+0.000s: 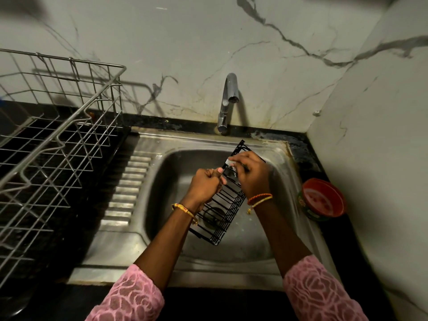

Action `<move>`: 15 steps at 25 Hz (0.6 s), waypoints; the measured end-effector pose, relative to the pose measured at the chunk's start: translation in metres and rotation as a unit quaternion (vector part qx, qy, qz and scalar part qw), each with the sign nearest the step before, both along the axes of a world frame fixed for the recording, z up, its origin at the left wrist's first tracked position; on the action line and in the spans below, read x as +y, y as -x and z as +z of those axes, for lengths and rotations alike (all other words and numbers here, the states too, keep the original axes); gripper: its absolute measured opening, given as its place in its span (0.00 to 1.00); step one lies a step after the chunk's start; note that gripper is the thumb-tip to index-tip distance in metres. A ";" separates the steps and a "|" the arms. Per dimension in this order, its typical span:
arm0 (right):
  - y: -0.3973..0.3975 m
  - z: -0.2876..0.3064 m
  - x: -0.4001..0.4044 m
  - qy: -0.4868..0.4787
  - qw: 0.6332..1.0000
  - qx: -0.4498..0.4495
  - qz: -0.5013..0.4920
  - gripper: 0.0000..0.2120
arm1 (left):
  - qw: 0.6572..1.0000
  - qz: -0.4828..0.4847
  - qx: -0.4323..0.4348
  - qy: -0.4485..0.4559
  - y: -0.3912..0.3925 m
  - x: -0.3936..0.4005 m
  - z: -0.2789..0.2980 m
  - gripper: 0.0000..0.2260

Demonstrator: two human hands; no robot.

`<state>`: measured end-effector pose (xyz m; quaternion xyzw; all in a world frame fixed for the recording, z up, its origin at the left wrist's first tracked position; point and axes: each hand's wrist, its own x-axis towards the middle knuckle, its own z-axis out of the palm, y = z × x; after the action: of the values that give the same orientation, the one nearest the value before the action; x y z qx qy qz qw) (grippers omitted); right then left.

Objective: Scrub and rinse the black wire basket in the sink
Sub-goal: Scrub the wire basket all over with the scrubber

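Note:
A long black wire basket (223, 210) is held tilted over the steel sink (176, 172), one end up near the tap, the other low above the drain. My left hand (205, 185) grips its left rim with curled fingers. My right hand (250, 173) presses a small pale scrubber (229, 162) against the basket's upper part, fingers curled round it. Much of the scrubber is hidden under the fingers. No water runs from the chrome tap (228, 100).
A large silver wire dish rack (53, 144) stands on the black counter at the left. A red round tub (323, 200) sits on the counter right of the sink. Marble walls close in behind and to the right.

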<state>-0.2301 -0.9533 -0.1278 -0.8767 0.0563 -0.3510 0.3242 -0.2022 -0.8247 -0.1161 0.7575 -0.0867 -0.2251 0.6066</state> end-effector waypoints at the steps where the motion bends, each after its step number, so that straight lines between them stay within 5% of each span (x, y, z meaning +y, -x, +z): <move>1: -0.001 0.001 0.001 0.005 1.000 0.005 0.011 0.07 | 1.000 0.003 0.007 0.014 0.000 0.001 0.001 0.18; 15: 0.004 -0.012 -0.004 0.069 0.997 0.030 0.008 0.11 | 1.000 -0.001 0.009 0.011 -0.006 0.002 -0.005 0.18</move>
<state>-0.2336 -0.9569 -0.1401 -0.9074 0.0344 -0.3252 0.2639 -0.1960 -0.8231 -0.1210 0.7485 -0.0846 -0.2315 0.6156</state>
